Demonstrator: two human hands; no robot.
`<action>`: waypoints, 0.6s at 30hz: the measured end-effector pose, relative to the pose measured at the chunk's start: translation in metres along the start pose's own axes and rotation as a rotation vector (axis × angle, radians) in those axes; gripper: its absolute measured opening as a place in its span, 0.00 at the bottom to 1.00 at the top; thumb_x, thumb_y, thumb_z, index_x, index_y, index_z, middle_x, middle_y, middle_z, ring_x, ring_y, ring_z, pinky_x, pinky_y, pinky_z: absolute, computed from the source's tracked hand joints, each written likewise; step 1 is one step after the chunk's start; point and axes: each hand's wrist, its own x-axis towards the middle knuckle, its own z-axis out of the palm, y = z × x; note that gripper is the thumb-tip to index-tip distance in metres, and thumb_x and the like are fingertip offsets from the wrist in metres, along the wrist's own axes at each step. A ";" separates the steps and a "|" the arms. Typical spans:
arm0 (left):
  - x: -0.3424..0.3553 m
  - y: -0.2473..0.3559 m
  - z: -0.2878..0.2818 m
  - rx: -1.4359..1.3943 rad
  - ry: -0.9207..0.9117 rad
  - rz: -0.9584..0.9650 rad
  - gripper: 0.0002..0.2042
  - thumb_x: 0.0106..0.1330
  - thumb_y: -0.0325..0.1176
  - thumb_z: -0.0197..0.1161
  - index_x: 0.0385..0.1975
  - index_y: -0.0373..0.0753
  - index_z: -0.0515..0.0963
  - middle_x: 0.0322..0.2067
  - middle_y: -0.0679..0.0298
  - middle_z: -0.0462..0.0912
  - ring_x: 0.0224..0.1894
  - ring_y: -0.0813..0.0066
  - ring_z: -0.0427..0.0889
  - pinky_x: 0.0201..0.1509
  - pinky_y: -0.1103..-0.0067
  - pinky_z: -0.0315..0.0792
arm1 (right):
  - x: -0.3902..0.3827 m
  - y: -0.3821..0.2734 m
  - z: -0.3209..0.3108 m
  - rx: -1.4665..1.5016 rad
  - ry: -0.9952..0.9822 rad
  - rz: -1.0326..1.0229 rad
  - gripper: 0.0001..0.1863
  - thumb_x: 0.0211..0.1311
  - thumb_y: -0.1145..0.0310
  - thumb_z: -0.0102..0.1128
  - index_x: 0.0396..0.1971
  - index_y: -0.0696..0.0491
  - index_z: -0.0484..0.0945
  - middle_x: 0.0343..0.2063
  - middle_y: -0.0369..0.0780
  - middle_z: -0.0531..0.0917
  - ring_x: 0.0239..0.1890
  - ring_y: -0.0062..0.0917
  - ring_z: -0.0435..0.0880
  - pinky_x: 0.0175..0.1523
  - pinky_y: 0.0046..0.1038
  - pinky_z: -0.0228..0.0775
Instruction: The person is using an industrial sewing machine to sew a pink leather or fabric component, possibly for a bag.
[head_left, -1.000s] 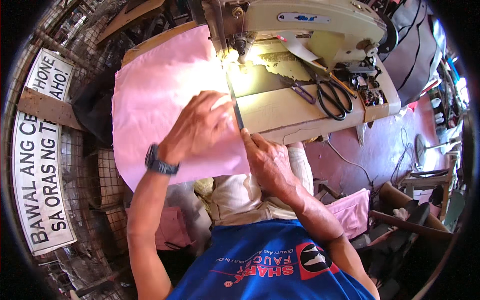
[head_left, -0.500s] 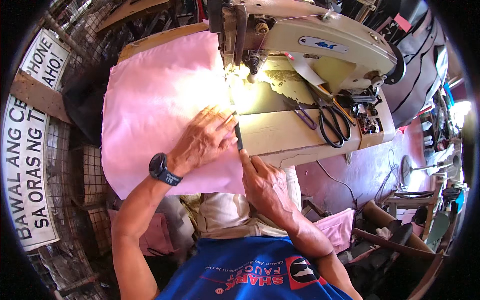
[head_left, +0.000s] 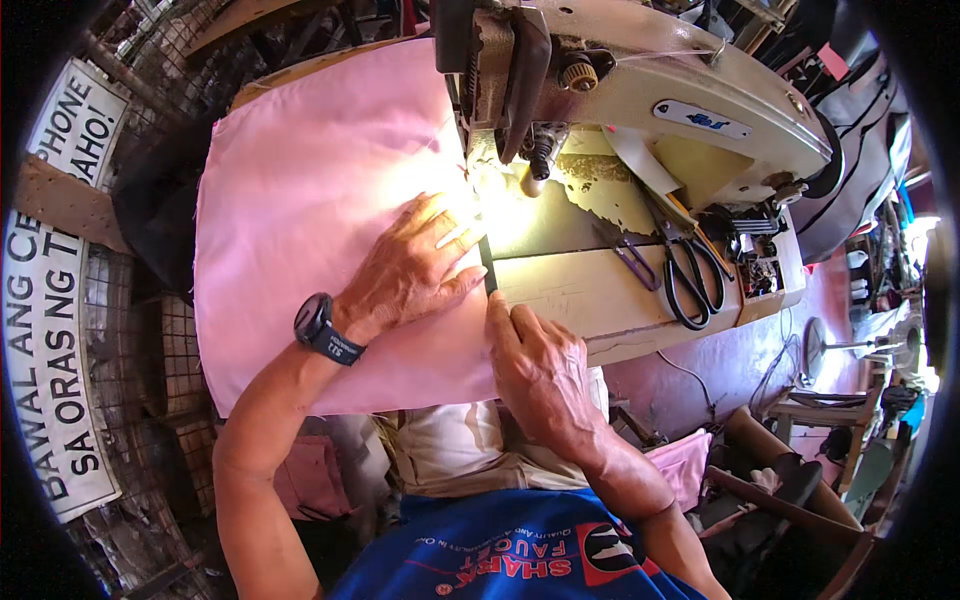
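I see the pink cloth (head_left: 300, 210) spread flat over the left half of the desk (head_left: 600, 300), its right edge running up and away from me toward the needle (head_left: 478, 150) of the sewing machine (head_left: 640, 90). That edge is the cloth's working axis, and it lies straight ahead of both hands, a little to the right of centre.

My left hand (head_left: 410, 275) rests on the cloth, open and flat with fingers spread, pressing down rather than gripping; its fingertips reach almost to the edge and sit nearer the needle. My right hand (head_left: 540, 370) is below it, closer to my body, fingers bent onto the same edge where it meets the desk's front lip; whether thumb and fingers pinch the hem I cannot tell. The two hands nearly touch.

Black scissors (head_left: 690, 270) lie on the desk well to the right, apart from the cloth.
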 end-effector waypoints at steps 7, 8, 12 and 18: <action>-0.003 -0.001 -0.003 0.120 -0.139 0.018 0.19 0.60 0.34 0.65 0.50 0.35 0.79 0.52 0.52 0.78 0.58 0.50 0.74 0.65 0.59 0.66 | 0.010 0.003 0.008 -0.038 0.002 -0.013 0.25 0.54 0.76 0.56 0.53 0.68 0.73 0.30 0.43 0.76 0.31 0.32 0.82 0.34 0.34 0.75; -0.006 0.006 -0.003 0.116 -0.140 0.019 0.19 0.60 0.34 0.65 0.50 0.35 0.79 0.52 0.52 0.78 0.58 0.50 0.74 0.65 0.59 0.66 | 0.010 0.003 0.009 -0.039 0.000 -0.009 0.25 0.54 0.76 0.56 0.53 0.68 0.73 0.30 0.43 0.76 0.31 0.32 0.82 0.34 0.34 0.75; -0.013 0.017 -0.001 0.080 -0.120 -0.079 0.19 0.63 0.36 0.63 0.52 0.35 0.78 0.53 0.51 0.78 0.58 0.50 0.74 0.66 0.60 0.66 | 0.012 0.003 0.009 -0.045 0.006 0.008 0.24 0.54 0.76 0.55 0.52 0.67 0.74 0.30 0.43 0.76 0.31 0.32 0.81 0.35 0.34 0.75; -0.004 -0.004 0.000 0.047 -0.070 -0.041 0.19 0.63 0.35 0.63 0.52 0.35 0.78 0.54 0.50 0.78 0.59 0.49 0.74 0.66 0.59 0.65 | 0.028 0.010 0.016 -0.059 0.048 0.012 0.22 0.55 0.76 0.55 0.51 0.67 0.74 0.29 0.43 0.76 0.31 0.32 0.81 0.35 0.34 0.75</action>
